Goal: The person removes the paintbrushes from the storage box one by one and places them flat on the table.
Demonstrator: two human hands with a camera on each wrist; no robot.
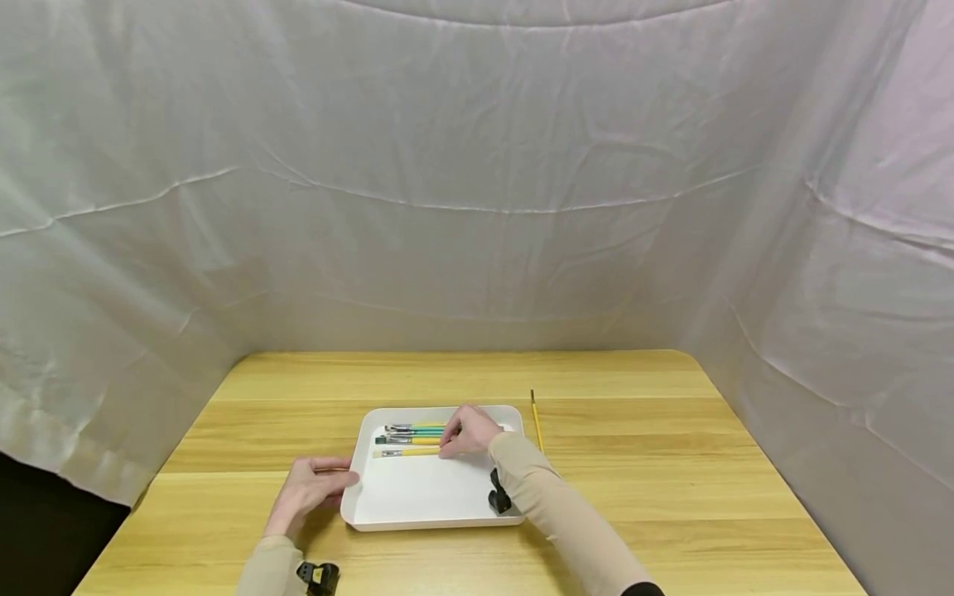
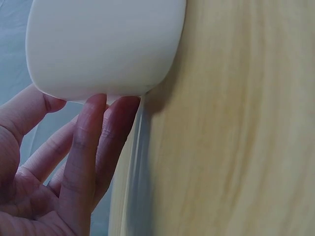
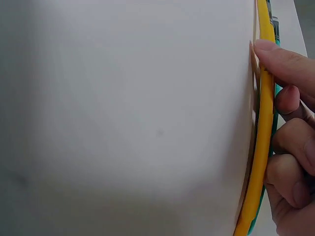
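While the left hand (image 1: 309, 490) rests flat on the table (image 1: 641, 463), its straight fingers (image 2: 93, 132) touch the tray's (image 1: 417, 497) left rim; nothing is gripped. The right hand (image 1: 468, 431) sits inside the tray at the far end, fingers (image 3: 285, 64) curled down onto the yellow brush (image 1: 406, 452), pinching its handle against the tray floor. That brush lies nearest the person in a row of brushes (image 1: 413, 431), all parallel, bristle ends toward the left, along the tray's far side.

Surroundings: one loose pencil (image 1: 535, 418) lies on the table just beside the tray's right rim, not touching it. A grey sheet (image 1: 477, 207) hangs behind and wraps both sides. Black wrist mounts (image 1: 498, 493) sit on both sleeves; the right one overhangs the tray's near right corner. The right forearm crosses that corner and hides part of the rim.

Materials: tray is white, smooth, matte, rounded corners, shallow lip. Table is light wood grain. Brush handles are glossy yellow and green, ferrules metal.
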